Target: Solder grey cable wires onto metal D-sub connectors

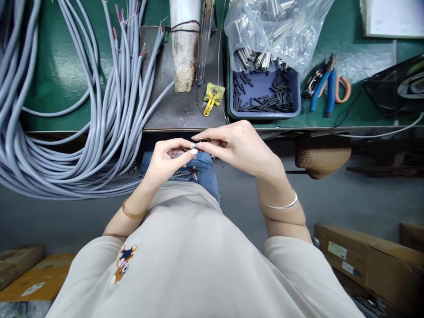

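My left hand [167,160] and my right hand [236,143] meet just below the bench edge, above my lap. Both pinch a small dark piece [204,141] between thumb and fingertips; it is too small to name. Thin grey wire ends with metal tips [192,173] run from under my left hand across my jeans. A thick bundle of grey cables [109,110] hangs off the green bench [59,66] at the left.
A blue tray [265,95] of short black tubes sits behind my right hand, with a clear bag of metal parts [274,31] over it. Blue-handled pliers [323,88] lie to its right. A metal plate with a post [183,48] and a yellow clip [212,96] stands ahead. Cardboard boxes [364,260] rest on the floor.
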Motion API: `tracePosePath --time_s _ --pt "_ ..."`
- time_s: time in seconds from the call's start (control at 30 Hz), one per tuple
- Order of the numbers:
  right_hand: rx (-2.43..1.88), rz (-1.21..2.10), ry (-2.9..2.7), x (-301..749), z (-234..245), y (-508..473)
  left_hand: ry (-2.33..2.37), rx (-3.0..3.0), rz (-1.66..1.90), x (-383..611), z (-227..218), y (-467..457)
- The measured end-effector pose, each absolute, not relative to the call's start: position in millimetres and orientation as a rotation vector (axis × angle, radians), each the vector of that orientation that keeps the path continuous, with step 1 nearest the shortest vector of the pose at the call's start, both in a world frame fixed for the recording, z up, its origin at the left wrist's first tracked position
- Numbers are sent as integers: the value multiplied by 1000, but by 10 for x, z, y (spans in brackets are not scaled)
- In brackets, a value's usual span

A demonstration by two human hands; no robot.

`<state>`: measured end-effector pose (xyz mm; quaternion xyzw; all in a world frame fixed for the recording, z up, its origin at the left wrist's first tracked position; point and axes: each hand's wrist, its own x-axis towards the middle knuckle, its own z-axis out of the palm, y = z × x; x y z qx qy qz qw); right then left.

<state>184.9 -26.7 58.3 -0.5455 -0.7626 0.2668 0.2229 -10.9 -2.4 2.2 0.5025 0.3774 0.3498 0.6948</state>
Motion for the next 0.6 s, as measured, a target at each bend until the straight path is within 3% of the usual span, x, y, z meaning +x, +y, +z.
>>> tracePosePath --time_s 0.3,0.6 --pt "-1858 293 -2467 1742 790 -434 912 1174 840 18 45 11" --pt "-2416 -95 -2107 2333 819 -92 677 969 651 -227 24 193"
